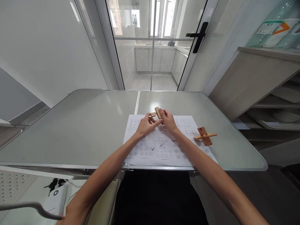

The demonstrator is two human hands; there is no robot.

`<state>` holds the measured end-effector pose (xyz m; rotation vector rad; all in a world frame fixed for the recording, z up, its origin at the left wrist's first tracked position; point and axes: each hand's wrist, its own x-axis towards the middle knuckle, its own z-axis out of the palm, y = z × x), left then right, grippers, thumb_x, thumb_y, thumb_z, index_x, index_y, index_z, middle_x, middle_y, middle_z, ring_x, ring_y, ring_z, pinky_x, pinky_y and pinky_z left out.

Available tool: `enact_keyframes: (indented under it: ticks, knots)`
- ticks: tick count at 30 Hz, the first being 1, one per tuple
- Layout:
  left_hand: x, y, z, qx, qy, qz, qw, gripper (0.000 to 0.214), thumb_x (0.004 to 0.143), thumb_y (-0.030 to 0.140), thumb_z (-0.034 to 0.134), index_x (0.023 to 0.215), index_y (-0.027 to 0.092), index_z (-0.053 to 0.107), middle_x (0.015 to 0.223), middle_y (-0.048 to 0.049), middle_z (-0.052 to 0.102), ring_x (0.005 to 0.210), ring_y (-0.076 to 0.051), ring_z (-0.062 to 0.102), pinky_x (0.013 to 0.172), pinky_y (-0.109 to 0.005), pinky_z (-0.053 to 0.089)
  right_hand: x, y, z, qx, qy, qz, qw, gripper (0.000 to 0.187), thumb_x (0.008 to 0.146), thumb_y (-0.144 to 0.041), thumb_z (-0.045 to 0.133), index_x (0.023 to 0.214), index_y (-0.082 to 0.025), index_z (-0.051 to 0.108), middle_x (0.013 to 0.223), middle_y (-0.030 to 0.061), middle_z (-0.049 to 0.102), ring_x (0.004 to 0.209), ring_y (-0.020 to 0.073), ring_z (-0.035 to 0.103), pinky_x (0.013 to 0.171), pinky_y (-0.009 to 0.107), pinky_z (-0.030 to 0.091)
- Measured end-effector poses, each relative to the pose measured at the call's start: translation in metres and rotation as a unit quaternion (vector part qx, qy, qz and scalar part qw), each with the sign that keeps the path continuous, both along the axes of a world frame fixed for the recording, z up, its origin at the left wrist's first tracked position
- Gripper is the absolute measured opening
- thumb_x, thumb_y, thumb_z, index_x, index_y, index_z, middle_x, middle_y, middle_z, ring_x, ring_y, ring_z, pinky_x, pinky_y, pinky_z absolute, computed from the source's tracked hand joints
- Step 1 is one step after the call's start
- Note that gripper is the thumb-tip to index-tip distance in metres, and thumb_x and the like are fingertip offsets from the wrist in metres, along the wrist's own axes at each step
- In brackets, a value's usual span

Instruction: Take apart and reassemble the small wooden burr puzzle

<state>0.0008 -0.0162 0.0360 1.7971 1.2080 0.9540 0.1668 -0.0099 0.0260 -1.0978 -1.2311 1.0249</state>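
Note:
My left hand (147,125) and my right hand (167,120) meet over a printed sheet (145,150) with rows of small line drawings. Between them they hold light wooden puzzle pieces (157,112); one short bar tilts upward in my right fingers, and another piece pokes out by my left fingertips. Whether these pieces are joined, I cannot tell, as my fingers cover part of them. To the right, partly over the sheet's edge, lies a wooden cross-shaped piece (204,136): a round rod across a flat plate with a dark mark on it.
The pale table (70,131) has a metal rim and a seam near its middle. Beyond it stands a glass door with a black handle (199,37). Shelves (262,78) with plastic bottles (276,31) are at the right. A white device (56,200) and cables sit below, at left.

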Motion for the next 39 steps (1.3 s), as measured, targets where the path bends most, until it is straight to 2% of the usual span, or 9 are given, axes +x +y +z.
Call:
enact_keyframes:
  ticks: [3,7,10,16,21,24,29,35,39]
  knots:
    - [0.002,0.002,-0.006,0.064,0.057,0.039,0.996,0.058,0.083,0.059,0.081,0.122,0.021,0.063,0.102,-0.0053,0.077,0.074,-0.019,0.066,0.069,-0.033,0.053,0.003,0.005,-0.003,-0.022,0.037,-0.026,0.999,0.062,0.089,-0.085,0.06,0.076,-0.025,0.051,0.061,-0.0039,0.049,0.051,0.0129,0.043,0.047,0.027,0.039]
    - [-0.001,0.007,-0.014,0.157,0.152,0.077,0.973,0.051,0.08,0.049,0.085,0.118,0.02,0.065,0.111,-0.0091,0.075,0.101,-0.029,0.068,0.091,-0.043,0.054,0.004,0.007,-0.006,-0.047,0.061,-0.026,0.997,0.061,0.089,-0.082,0.064,0.074,-0.025,0.051,0.058,-0.0035,0.05,0.049,0.0122,0.043,0.046,0.027,0.038]
    - [-0.003,0.009,-0.019,0.163,0.179,0.093,0.966,0.043,0.08,0.042,0.084,0.114,0.021,0.067,0.113,-0.0103,0.074,0.111,-0.034,0.063,0.102,-0.05,0.049,0.002,0.007,-0.006,-0.059,0.067,-0.017,0.996,0.059,0.089,-0.079,0.067,0.073,-0.024,0.052,0.057,-0.0037,0.05,0.048,0.0116,0.043,0.045,0.026,0.037]
    - [-0.004,0.01,-0.023,0.158,0.218,0.124,0.955,0.044,0.078,0.04,0.081,0.116,0.021,0.069,0.123,-0.0158,0.064,0.126,-0.041,0.052,0.107,-0.056,0.045,0.002,0.007,-0.006,-0.071,0.076,-0.01,0.994,0.056,0.088,-0.077,0.07,0.075,-0.024,0.055,0.059,-0.0044,0.05,0.05,0.0111,0.044,0.045,0.025,0.037]
    - [-0.002,0.007,-0.022,0.16,0.225,0.111,0.955,0.057,0.079,0.038,0.081,0.13,0.02,0.065,0.142,-0.0184,0.054,0.139,-0.043,0.043,0.114,-0.059,0.041,0.002,0.005,-0.004,-0.08,0.077,-0.003,0.994,0.055,0.086,-0.075,0.074,0.076,-0.024,0.057,0.06,-0.0038,0.052,0.051,0.0115,0.046,0.046,0.025,0.039]
    - [0.0,0.004,-0.019,0.206,0.194,0.091,0.955,0.057,0.085,0.042,0.079,0.136,0.023,0.061,0.149,-0.0168,0.05,0.144,-0.04,0.04,0.118,-0.058,0.04,0.001,0.004,-0.003,-0.083,0.077,0.002,0.994,0.055,0.084,-0.074,0.077,0.076,-0.023,0.058,0.06,-0.0037,0.052,0.05,0.0111,0.045,0.046,0.025,0.04]
    - [0.001,0.003,-0.014,0.262,0.145,0.045,0.953,0.031,0.094,0.039,0.073,0.119,0.023,0.064,0.138,-0.0124,0.06,0.135,-0.033,0.048,0.117,-0.051,0.042,0.0,0.005,-0.004,-0.081,0.077,0.002,0.994,0.055,0.083,-0.073,0.078,0.074,-0.023,0.057,0.062,-0.0048,0.049,0.051,0.0101,0.045,0.045,0.024,0.04]
    - [0.001,0.003,-0.012,0.252,0.136,-0.002,0.958,0.018,0.107,0.038,0.056,0.112,0.023,0.065,0.119,-0.009,0.07,0.125,-0.029,0.053,0.111,-0.047,0.045,0.001,0.006,-0.006,-0.08,0.07,0.024,0.994,0.052,0.084,-0.071,0.077,0.076,-0.023,0.059,0.061,-0.0046,0.052,0.05,0.0095,0.044,0.045,0.023,0.039]
    - [0.001,0.002,-0.01,0.246,0.144,-0.016,0.958,0.022,0.111,0.035,0.048,0.105,0.023,0.065,0.111,-0.0089,0.071,0.124,-0.029,0.054,0.111,-0.046,0.045,0.002,0.002,0.0,-0.08,0.061,0.045,0.994,0.05,0.087,-0.067,0.077,0.074,-0.022,0.059,0.059,-0.0045,0.051,0.049,0.0092,0.044,0.044,0.022,0.038]
